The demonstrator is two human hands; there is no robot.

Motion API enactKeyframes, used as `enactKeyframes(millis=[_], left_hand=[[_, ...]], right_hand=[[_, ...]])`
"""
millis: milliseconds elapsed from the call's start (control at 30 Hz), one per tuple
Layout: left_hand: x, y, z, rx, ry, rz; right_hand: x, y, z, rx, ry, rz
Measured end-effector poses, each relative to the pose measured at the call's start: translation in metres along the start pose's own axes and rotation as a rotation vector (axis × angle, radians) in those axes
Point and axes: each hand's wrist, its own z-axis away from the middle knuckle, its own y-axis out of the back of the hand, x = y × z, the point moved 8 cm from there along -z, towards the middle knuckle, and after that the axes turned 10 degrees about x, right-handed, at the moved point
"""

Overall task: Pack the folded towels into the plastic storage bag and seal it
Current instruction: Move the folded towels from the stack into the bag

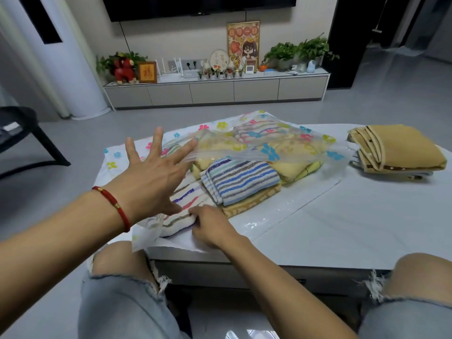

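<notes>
table [342,228]: grey, living room | left hand [151,172] spread open | right hand [211,227] pinching striped towel [181,216]

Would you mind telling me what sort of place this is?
Most likely a home living room: a wall-mounted television above a low media cabinet with houseplants and keepsakes, and a coffee table in front.

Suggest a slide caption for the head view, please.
Left hand lifts the storage bag flap; right hand pushes a striped towel inside.

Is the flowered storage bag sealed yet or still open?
Open: the left hand lifts the storage bag's top layer off the striped towel.
</notes>
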Motion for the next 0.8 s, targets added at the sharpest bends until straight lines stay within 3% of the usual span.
enactKeyframes(millis=[233, 433, 500, 667, 800], left_hand=[[0.025, 0.006, -0.002, 0.091, -0.018, 0.012], [0.068, 0.02, -0.045, 0.195, -0.087, 0.08], [0.08, 0.021, -0.066, 0.177, -0.105, 0.051], [0.105, 0.021, -0.11, 0.165, -0.167, -0.017], [0.113, 0.024, -0.135, 0.18, -0.191, -0.016]], right_hand=[[0.026, 0.043, 0.017, -0.093, 0.059, -0.111], [0.121, 0.15, 0.066, -0.186, -0.025, -0.139], [0.168, 0.204, 0.077, -0.002, -0.125, -0.208], [0.287, 0.304, 0.1, 0.787, -0.469, -0.17], [0.335, 0.347, 0.092, 1.029, -0.605, 0.001]])
